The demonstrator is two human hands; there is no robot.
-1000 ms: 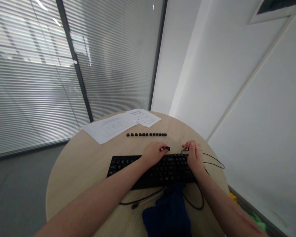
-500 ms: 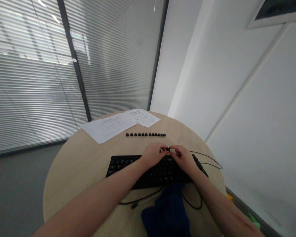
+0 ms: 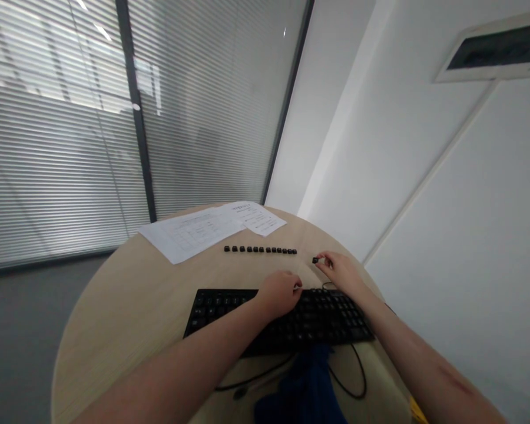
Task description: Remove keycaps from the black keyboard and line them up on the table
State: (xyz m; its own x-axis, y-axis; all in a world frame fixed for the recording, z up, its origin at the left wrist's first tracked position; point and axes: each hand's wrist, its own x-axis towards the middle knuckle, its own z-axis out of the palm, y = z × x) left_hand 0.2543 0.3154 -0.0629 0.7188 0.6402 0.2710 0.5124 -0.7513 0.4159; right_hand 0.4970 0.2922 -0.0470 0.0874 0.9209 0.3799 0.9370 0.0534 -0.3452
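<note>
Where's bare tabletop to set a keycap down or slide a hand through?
Widest patch: the table left of the keyboard, short of the papers. A strip runs between the keycap row and the keyboard, up to the left hand. Crowded: right of the row, where the right hand pinches a loose keycap, and the near edge with cable and blue cloth.

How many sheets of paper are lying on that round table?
2: a large sheet at the far left of the table, and a smaller sheet overlapping that sheet's right end. More may lie hidden beneath.
</note>
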